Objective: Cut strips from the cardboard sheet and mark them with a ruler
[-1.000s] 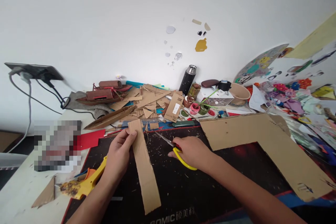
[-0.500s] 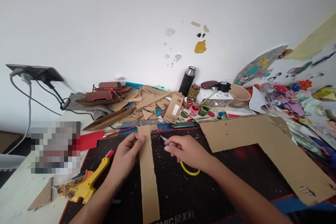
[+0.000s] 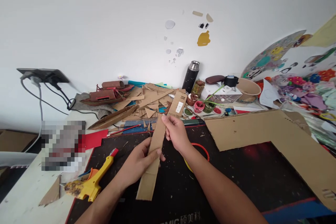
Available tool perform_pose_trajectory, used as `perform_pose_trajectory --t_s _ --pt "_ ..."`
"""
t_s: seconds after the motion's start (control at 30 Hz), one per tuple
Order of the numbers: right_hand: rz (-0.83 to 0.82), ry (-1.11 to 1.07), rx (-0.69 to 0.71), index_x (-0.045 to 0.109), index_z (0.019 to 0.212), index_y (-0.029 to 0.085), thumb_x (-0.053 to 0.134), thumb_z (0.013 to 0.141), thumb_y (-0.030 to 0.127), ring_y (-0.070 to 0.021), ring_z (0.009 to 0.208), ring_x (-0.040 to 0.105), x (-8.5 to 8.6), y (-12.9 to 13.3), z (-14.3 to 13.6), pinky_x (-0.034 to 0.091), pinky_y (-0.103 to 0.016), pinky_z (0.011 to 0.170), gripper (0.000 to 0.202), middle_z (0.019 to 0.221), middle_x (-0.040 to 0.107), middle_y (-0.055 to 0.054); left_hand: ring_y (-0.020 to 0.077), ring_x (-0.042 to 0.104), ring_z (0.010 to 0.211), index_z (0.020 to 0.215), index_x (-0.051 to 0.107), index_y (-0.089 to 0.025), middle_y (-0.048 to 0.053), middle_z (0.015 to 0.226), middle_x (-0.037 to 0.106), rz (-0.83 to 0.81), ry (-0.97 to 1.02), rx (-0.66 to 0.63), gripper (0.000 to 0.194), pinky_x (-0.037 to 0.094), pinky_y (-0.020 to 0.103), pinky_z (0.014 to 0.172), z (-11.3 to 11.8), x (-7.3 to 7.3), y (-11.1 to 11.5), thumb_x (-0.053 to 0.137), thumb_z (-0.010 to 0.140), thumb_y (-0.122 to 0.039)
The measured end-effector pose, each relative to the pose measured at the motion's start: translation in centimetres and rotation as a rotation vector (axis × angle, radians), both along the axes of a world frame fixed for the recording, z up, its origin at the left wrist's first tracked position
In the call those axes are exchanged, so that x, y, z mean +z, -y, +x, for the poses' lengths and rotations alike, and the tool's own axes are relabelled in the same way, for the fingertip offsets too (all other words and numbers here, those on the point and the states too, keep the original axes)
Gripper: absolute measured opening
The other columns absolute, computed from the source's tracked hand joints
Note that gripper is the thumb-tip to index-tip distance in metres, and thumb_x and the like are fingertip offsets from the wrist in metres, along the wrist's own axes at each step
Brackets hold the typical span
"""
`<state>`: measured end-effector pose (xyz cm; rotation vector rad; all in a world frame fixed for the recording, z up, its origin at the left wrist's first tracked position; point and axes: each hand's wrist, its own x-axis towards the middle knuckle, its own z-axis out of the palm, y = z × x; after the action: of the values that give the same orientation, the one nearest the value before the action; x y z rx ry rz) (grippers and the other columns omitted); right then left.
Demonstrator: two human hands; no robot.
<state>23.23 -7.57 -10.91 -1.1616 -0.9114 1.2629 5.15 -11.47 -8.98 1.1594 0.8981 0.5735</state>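
A narrow cardboard strip (image 3: 150, 178) is tilted above the dark mat, with its top end leaning to the right. My left hand (image 3: 144, 159) is closed around its middle, thumb on the face and fingertips showing past the right edge. Near the top end, my right hand (image 3: 175, 131) pinches the strip's right side between thumb and fingers. Partly covered by my right wrist are the red and yellow handle loops of scissors (image 3: 206, 150); their blades are hidden.
A yellow glue gun (image 3: 89, 185) lies at left beside a cardboard triangle (image 3: 52, 191). A large L-shaped cardboard piece (image 3: 244, 129) covers the mat's right side. Behind are cardboard scraps (image 3: 151, 96), model boats (image 3: 105, 95), a black flask (image 3: 190, 77) and paint pots (image 3: 199, 105).
The strip has been lifted and tilted, its top swinging right. My right hand has moved from beside the scissor blade onto the strip's top end. My left hand has slid toward its middle.
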Motion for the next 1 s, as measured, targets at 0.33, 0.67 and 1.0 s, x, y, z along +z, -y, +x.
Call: perform_pose_trajectory --t_s 0.33,0.67,1.0 --pt "0.014 -0.143 -0.169 0.055 0.07 0.023 0.084 0.08 0.065 -0.0059 0.033 0.029 -1.2 -0.3 2.8 0.025 -0.018 0.031 0.052 0.043 0.038 0.012 0.0142 0.063 0.067 0.112 0.068 -0.02 0.005 0.093 0.077 -0.146 0.048 -0.149 0.042 0.046 0.025 0.061 -1.5 0.4 -0.7 0.081 0.092 -0.054" --pt "0.055 -0.153 -0.349 0.044 0.069 0.025 0.083 0.081 0.065 -0.0064 0.035 0.033 -0.9 -1.2 4.9 0.023 -0.02 0.034 0.057 0.046 0.038 0.012 0.0195 0.062 0.068 0.109 0.084 -0.014 0.015 0.093 0.077 -0.052 0.29 0.179 0.049 0.046 0.027 0.053 -2.4 -0.3 -1.7 0.091 0.079 -0.053" --pt "0.08 0.058 0.081 0.046 0.069 0.025 0.073 0.093 0.067 -0.0082 0.033 0.04 -1.0 1.0 2.0 0.03 -0.023 0.039 0.055 0.043 0.043 0.01 0.0115 0.051 0.058 0.084 0.082 -0.018 0.002 0.071 0.067 0.098 0.363 0.595 0.032 0.036 0.022 0.047 -1.3 -0.5 -2.8 0.101 0.068 -0.039"
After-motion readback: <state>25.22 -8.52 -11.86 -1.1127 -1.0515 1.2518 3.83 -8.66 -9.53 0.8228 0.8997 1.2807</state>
